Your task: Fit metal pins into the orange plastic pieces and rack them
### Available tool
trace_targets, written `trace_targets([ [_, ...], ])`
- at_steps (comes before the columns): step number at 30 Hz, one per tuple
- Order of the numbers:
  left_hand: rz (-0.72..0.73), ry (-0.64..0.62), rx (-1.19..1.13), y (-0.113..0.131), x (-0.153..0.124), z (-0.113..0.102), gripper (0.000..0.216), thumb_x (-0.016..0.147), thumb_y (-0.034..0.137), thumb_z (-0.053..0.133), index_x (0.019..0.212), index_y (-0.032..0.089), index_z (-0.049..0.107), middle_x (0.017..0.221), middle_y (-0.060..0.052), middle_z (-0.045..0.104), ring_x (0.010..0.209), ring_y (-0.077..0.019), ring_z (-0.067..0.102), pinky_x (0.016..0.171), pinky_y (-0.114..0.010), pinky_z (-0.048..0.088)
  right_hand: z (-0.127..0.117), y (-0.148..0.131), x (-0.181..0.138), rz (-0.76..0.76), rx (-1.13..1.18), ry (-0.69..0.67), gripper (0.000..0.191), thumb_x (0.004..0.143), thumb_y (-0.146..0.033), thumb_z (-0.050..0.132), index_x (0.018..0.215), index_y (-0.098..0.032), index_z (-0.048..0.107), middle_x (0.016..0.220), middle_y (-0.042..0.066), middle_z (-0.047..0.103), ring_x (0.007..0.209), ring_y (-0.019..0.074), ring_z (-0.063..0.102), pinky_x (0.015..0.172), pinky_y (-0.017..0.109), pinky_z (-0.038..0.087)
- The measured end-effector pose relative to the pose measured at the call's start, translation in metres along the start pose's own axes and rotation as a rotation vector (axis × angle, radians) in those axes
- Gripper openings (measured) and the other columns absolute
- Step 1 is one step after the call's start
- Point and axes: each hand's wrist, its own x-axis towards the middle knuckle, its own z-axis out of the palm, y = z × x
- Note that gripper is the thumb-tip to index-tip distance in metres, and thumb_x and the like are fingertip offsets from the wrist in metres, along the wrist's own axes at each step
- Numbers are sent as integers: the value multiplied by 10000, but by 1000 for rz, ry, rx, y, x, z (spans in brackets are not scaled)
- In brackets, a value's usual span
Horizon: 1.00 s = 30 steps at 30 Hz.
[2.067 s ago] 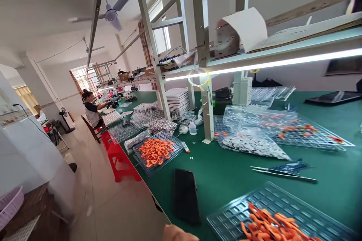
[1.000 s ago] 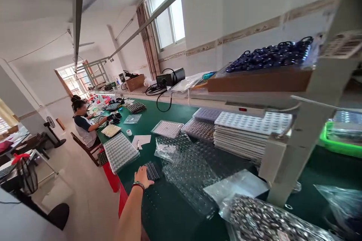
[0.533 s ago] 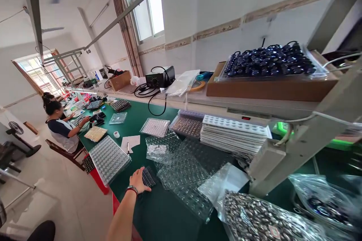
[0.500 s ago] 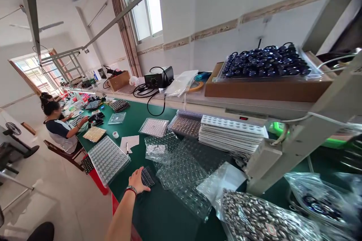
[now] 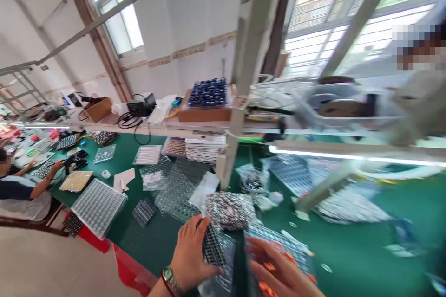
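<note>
My left hand (image 5: pixel 190 254), with a watch on the wrist, grips a small dark celled tray (image 5: pixel 212 245) at the near edge of the green table (image 5: pixel 351 246). The tray lies partly on a clear plastic bag (image 5: pixel 219 280). My right hand (image 5: pixel 278 270) is blurred, its fingers spread, just right of that tray. It hovers over a clear tray with orange parts (image 5: pixel 280 243). Nothing shows in it. A second small dark tray (image 5: pixel 144 211) lies farther left on the table.
A bag of metallic parts (image 5: pixel 230 209) sits behind my hands, by a slanted shelf post (image 5: pixel 240 83). A large celled tray (image 5: pixel 98 206) overhangs the table edge above a red stool (image 5: pixel 92 242). A co-worker (image 5: pixel 21 190) sits far left; another person (image 5: pixel 414 97) stands behind the shelf.
The view has swung right and down. My left hand has pulled back from the far reach and now grips a small dark tray close to me. My right hand has come into view.
</note>
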Motion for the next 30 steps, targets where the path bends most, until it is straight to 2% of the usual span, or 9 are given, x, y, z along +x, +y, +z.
trace_targets([
  [3,101,-90,8,67,1,18,1180,485,309,932,1496,353,325,1567,-116,341,1421,-415,292,1150,-631,238,-19,-14,4,10,116,-32,710,686,-775,656,1120,-213,622,1010,118,719,918,302,694,770,428,597],
  [6,184,-133,-52,99,4,24,1194,464,285,944,1490,347,338,1568,-116,340,1426,-417,279,1163,-632,206,-39,-28,6,-6,177,-17,602,742,-751,620,999,-208,661,941,95,736,914,293,684,839,423,563],
  [9,189,-101,-346,112,7,27,1186,486,485,924,1493,280,329,1568,-138,328,1431,-399,272,1183,-577,203,-57,-36,-3,-9,213,17,558,758,-739,617,897,-202,683,870,80,724,865,282,662,812,401,547],
  [11,95,-16,-646,120,10,28,992,613,643,799,1424,225,411,1473,-160,445,1358,-358,399,1132,-507,321,-65,-40,-12,-4,233,39,558,749,-740,628,882,-201,685,818,64,702,810,265,640,755,372,540],
  [13,-30,36,-884,129,13,30,682,744,682,664,1215,199,568,1201,-125,625,1129,-285,577,979,-408,451,-70,-43,-19,4,258,48,552,753,-736,632,890,-205,687,798,51,682,781,245,618,718,342,528],
  [15,-124,21,-1002,140,16,32,522,777,671,638,969,186,638,893,-48,654,854,-204,606,804,-319,474,-73,-46,-24,13,287,43,537,756,-731,635,877,-210,687,790,39,664,778,232,602,710,321,519],
  [17,-170,11,-1040,150,18,34,504,746,669,673,834,174,640,739,2,598,707,-153,534,693,-270,432,-75,-50,-28,23,317,33,525,764,-730,628,849,-214,682,786,29,644,780,222,591,709,306,514],
  [20,-182,24,-1040,162,18,35,521,711,669,705,773,157,631,681,21,557,657,-130,467,638,-247,385,-78,-53,-31,36,353,17,527,763,-735,624,807,-212,671,762,16,607,766,214,577,703,296,509],
  [30,-174,48,-1031,167,13,34,496,761,636,680,782,143,633,690,13,545,678,-140,430,650,-258,350,-73,-57,-37,53,468,0,447,814,-657,643,819,-212,683,806,16,601,816,210,538,767,285,464],
])
